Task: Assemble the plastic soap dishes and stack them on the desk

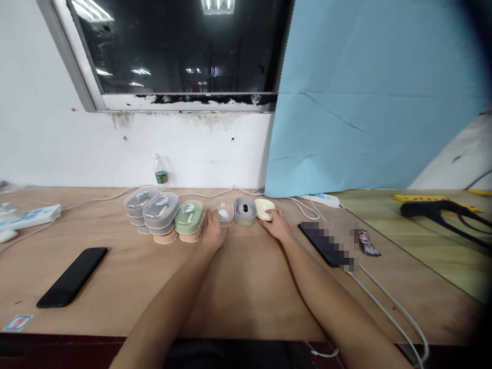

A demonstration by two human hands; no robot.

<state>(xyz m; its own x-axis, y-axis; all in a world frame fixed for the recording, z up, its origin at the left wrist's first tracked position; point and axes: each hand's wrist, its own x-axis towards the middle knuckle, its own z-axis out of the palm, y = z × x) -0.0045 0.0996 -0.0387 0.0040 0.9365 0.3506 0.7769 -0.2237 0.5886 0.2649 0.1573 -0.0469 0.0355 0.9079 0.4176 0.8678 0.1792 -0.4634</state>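
Observation:
My left hand (215, 231) is at the near left corner of a clear plastic lid (223, 210), its fingers along the side and its thumb by the front edge. Just left of that hand stands a green lidded box (189, 217), stacked on a pinkish base. My right hand (277, 225) grips a cream-yellow dish (263, 207) by its near right side. Between the two hands sits an uncovered grey box (245, 206) with a small dark object inside and a green layer below. Grey lidded boxes (161, 210) are stacked further left.
A black phone (73, 277) lies at front left, and a dark, partly blurred device (323, 243) at right beside a snack wrapper (369, 243). White power strips (33, 216) and cables run along the back. A plastic bottle (161, 171) stands against the wall. Blue cloth (346, 102) hangs at right.

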